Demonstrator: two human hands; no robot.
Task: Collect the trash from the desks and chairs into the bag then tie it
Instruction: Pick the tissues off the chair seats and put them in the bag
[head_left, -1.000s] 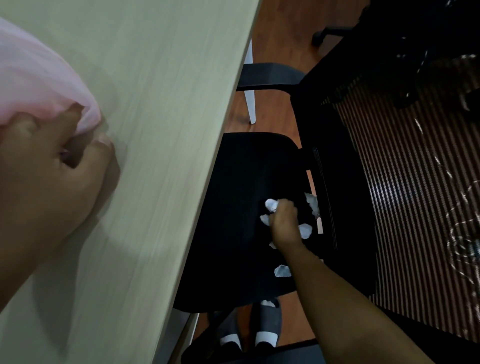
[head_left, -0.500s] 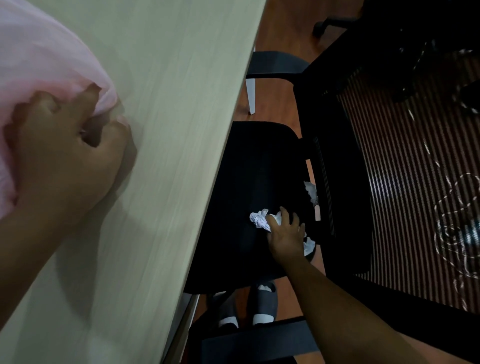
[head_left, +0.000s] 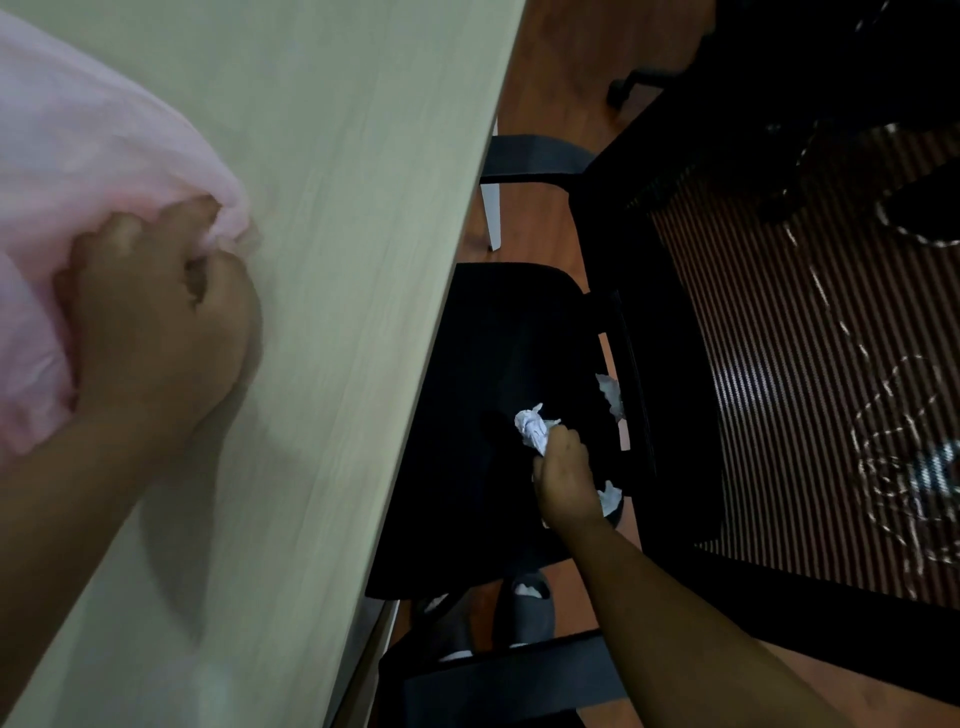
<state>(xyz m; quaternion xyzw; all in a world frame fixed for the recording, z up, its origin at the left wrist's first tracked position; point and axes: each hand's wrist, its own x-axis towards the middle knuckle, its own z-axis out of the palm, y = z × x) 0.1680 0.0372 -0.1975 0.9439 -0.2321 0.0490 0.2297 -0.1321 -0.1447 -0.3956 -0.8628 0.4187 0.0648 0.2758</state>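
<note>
The right hand (head_left: 563, 475) is closed around a crumpled wad of white paper (head_left: 532, 428), which sticks out past its fingertips just above the black fabric seat of an office chair (head_left: 488, 364); the left hand (head_left: 156, 322) is clenched on a bunched fold of the thin, translucent pink plastic bag (head_left: 67, 171) lying on the pale wood-grain desk top (head_left: 332, 156). Two more white paper scraps are on the seat: one just beyond the right hand near the chair's back edge (head_left: 610, 395), another peeking out from under its wrist side (head_left: 610, 496). The likely slip is that the wad, gripped only partly, sheds a piece on the way up past the desk edge, or that the scrap by the wrist gets brushed off onto the floor and missed. The bag's mouth is not visible, and with the left hand squeezing the plastic it may be pinched closed, so the paper might not go in cleanly. The desk surface near the left hand is smooth and bare apart from the bag. Below the right forearm are dark slippers (head_left: 524, 605) on a reddish-brown wooden floor (head_left: 545, 62), and to the right stands the striped mesh back of a second black chair (head_left: 779, 364). The room is dim.
</note>
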